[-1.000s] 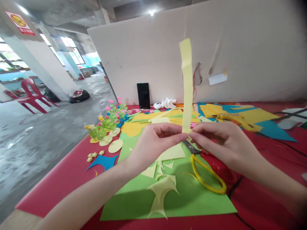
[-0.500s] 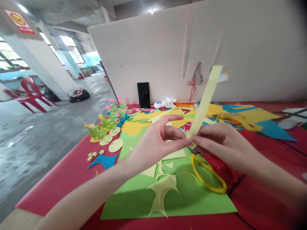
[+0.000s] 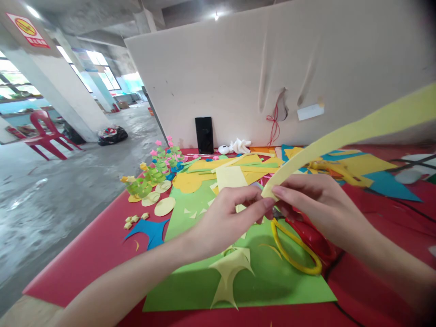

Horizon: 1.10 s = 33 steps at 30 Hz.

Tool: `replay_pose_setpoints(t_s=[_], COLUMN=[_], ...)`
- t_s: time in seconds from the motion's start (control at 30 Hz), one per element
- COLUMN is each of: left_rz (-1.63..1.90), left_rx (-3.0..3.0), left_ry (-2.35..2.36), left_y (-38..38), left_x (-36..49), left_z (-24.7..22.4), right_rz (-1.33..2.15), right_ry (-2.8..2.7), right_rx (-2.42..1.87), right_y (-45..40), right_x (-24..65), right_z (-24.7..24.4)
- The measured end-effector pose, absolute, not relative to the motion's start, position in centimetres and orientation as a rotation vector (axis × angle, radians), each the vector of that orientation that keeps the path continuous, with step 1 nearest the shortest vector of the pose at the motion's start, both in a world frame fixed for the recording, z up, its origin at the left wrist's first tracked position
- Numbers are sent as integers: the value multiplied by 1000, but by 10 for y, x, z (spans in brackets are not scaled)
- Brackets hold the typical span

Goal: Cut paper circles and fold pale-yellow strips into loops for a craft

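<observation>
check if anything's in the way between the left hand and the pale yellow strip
Nothing visible stands between them: the left hand has its thumb and fingers at the lower end of the pale yellow strip, beside the right hand. The scissors lie below, out of that gap.

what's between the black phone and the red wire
In the head view, a small rounded white object and a white folded item lie between the black phone and the red wire.
</observation>
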<state>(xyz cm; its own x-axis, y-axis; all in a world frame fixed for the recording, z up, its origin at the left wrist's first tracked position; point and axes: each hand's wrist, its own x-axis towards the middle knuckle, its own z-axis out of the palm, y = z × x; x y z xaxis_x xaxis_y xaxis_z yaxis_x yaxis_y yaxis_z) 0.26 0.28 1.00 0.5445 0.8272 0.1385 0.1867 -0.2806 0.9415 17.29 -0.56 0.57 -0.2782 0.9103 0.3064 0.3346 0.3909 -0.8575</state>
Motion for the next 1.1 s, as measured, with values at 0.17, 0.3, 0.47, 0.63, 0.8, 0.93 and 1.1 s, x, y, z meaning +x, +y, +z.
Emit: replay_pose_setpoints(t_s=[0.17, 0.3, 0.47, 0.63, 0.8, 0.93, 1.1], left_rz=[755, 779, 858, 769, 671, 610, 492], left_rx=[1556, 1502, 1441, 1283, 1135, 1024, 948], left_ry=[738, 738, 689, 633, 564, 481, 458], left_y=[5, 4, 3, 8, 12, 12, 16], left_x=[-2, -2, -1, -1, 0, -1, -1], left_z=[8, 5, 4, 7, 4, 0, 0], right_rz=[754, 749, 557, 305, -206, -456, -472], right_ry=[-1944, -1985, -2074, -2218, -2362, -2463, -2542], right_rx=[-1022, -1026, -990, -856, -790, -711, -668], right_y=[-5, -4, -4, -3, 0, 3, 3], right_x=[173, 172, 175, 182, 185, 188, 190], right_z=[5, 6, 6, 5, 5, 5, 5])
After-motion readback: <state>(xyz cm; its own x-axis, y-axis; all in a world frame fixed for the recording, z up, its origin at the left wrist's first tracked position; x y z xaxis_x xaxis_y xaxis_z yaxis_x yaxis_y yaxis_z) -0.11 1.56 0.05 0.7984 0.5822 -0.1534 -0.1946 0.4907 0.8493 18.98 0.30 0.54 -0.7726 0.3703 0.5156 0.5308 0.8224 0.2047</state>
